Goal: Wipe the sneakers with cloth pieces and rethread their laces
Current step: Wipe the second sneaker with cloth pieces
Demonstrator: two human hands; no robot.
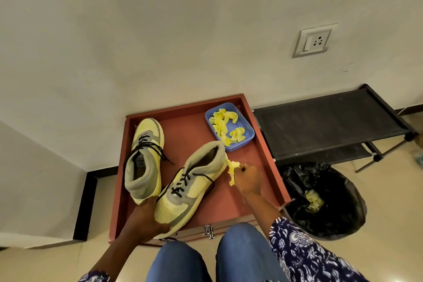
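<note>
The left hand (146, 217) cups the toe of the near sneaker (190, 183) from underneath, its grip wrapped around the sole's front edge, so the shoe sits tilted with its heel raised toward the wall. The right hand (248, 178) has its grip pinched on a crumpled yellow cloth piece (232, 170), held just beside the heel collar of that sneaker; whether the cloth touches the shoe is hard to tell. Both sneakers are pale yellow and grey with black laces threaded through their eyelets.

The 2nd sneaker (144, 158) stands on the left part of the red-brown desk (258, 167), toe pointing to the wall, its heel touching the held shoe's side. At the desk's far right corner a blue plastic tray (248, 131) holds more yellow cloth pieces (225, 128).

Right of the desk, a bin lined with a black bag (325, 201) contains 1 used cloth (313, 199). Behind it stands a black rack (329, 123).
</note>
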